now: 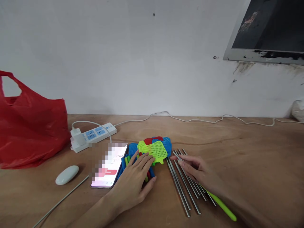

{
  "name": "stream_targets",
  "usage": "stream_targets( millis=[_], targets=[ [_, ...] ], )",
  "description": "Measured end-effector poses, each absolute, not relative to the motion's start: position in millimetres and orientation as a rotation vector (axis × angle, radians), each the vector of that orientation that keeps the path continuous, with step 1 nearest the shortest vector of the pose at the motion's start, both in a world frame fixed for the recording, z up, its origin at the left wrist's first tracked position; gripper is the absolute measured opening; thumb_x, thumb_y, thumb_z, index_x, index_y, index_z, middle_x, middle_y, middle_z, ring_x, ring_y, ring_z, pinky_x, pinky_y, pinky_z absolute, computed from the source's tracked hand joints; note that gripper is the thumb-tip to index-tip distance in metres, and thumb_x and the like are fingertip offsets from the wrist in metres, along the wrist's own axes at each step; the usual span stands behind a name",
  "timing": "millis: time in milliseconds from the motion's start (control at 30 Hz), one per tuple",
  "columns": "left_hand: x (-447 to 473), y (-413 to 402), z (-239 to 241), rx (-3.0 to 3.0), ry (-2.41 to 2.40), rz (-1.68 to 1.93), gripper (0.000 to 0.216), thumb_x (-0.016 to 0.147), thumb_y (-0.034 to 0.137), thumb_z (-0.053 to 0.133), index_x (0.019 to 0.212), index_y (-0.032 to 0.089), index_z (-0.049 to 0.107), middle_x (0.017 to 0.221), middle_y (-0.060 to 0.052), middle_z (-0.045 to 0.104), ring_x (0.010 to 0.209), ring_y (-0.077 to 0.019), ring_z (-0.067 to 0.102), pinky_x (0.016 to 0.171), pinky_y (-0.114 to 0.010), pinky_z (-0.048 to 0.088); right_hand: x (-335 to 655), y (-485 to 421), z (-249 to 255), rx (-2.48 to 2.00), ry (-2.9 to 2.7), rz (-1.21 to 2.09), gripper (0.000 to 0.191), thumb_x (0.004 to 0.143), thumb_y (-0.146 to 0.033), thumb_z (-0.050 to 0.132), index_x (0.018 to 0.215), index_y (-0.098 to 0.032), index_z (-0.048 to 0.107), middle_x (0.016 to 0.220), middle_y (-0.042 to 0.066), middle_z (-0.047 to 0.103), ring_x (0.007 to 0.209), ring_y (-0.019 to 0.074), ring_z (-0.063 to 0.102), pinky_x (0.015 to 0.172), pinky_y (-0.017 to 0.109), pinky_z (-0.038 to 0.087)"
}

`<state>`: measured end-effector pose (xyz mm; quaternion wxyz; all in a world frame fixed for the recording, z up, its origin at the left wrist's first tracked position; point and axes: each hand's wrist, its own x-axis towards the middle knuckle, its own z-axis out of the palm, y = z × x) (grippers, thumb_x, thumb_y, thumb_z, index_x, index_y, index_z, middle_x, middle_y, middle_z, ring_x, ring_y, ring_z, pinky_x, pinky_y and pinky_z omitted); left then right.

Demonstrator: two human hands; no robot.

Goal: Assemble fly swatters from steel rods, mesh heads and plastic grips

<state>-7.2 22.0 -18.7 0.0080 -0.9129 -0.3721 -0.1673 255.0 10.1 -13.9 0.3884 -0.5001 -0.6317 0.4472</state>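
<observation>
Plywood tabletop [249, 152] against white wall [118, 57]; left hand [136, 177] spread flat on fly-swatter heads [155, 148] mid-front, right hand [198, 169] pinching metal rod [178, 157] beside them; phone [110, 164] reading "7:04"

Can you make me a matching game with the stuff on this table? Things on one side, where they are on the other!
Things:
1. red plastic bag
2. phone
3. metal rods
4. power strip

Places:
A. under the right hand
B. far left of the table
C. behind the phone, near the wall
D. just left of the left hand

Pairs: 1-B, 2-D, 3-A, 4-C
</observation>
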Motion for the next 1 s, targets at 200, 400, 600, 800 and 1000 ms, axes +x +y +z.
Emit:
stream_targets(
  millis=[200,400,600,800,1000],
  targets=[
    [-9.9,25.7,-26.4,-2.832,-1.146,-0.529,0.055,0.099,0.038,0.051,0.149,0.017,0.041,0.155,-0.011,0.045,0.143,-0.0313,0.04,0.118,-0.057,0.032,270.7,11.3,-11.9,-1.251,-2.01,0.129,0.037,0.101,-0.035,0.045,0.133,-0.033,0.062,0.112,0.004,0.075,0.094,0.0226,0.072,0.074,0.031,0.054],
    [-10.7,27.2,-29.8,-2.831,-1.165,-0.483,0.059,0.101,0.044,0.047,0.152,0.016,0.036,0.156,-0.013,0.041,0.144,-0.0319,0.037,0.118,-0.057,0.032,262.3,9.0,-17.9,-1.248,-2.421,-0.148,0.039,0.1,-0.02,0.039,0.134,-0.025,0.058,0.094,0.005,0.073,0.076,0.0216,0.069,0.061,0.031,0.046],
    [-11.0,27.3,-29.6,-2.853,-1.154,-0.522,0.057,0.1,0.043,0.05,0.149,0.016,0.04,0.152,-0.012,0.048,0.142,-0.0319,0.041,0.118,-0.057,0.033,256.6,10.0,-29.2,-1.276,-2.443,-0.164,0.024,0.097,-0.022,0.049,0.112,-0.027,0.066,0.088,0.001,0.071,0.074,0.0203,0.068,0.06,0.03,0.04],
    [-11.3,27.9,-28.5,-2.874,-1.168,-0.506,0.057,0.099,0.044,0.051,0.148,0.015,0.043,0.151,-0.013,0.05,0.141,-0.0321,0.043,0.117,-0.058,0.033,257.2,11.0,-32.8,-1.32,-2.375,-0.27,0.021,0.096,-0.022,0.051,0.109,-0.027,0.067,0.088,0.0,0.073,0.072,0.0193,0.069,0.058,0.029,0.036],
    [-10.9,27.8,-25.0,-2.916,-1.187,-0.529,0.058,0.097,0.044,0.055,0.147,0.017,0.044,0.15,-0.012,0.05,0.14,-0.0327,0.043,0.117,-0.059,0.032,250.8,8.5,-35.3,-1.422,-2.299,-0.467,0.019,0.093,-0.022,0.054,0.102,-0.024,0.07,0.084,0.001,0.074,0.061,0.0189,0.068,0.051,0.032,0.028]
  ],
)
